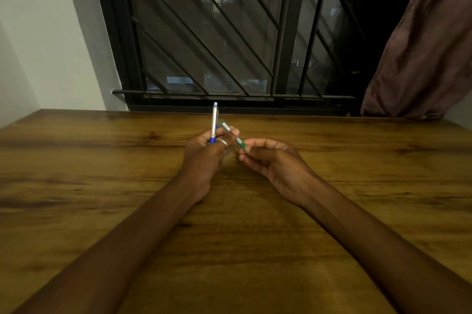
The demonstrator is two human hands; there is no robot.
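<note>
My left hand (204, 158), with a ring on one finger, grips a silver and blue pen (214, 119) that points up and away from me. A small clear tube with green markings (231, 133) runs slantwise between my hands. Its far end lies against my left fingertips and its near green end is pinched by the fingertips of my right hand (273, 163). Both hands hover just above the wooden table (102, 186), near its middle.
The table's far edge meets a dark barred window (217, 32). A white wall (38, 32) is at the left and a brown curtain (421, 58) hangs at the right.
</note>
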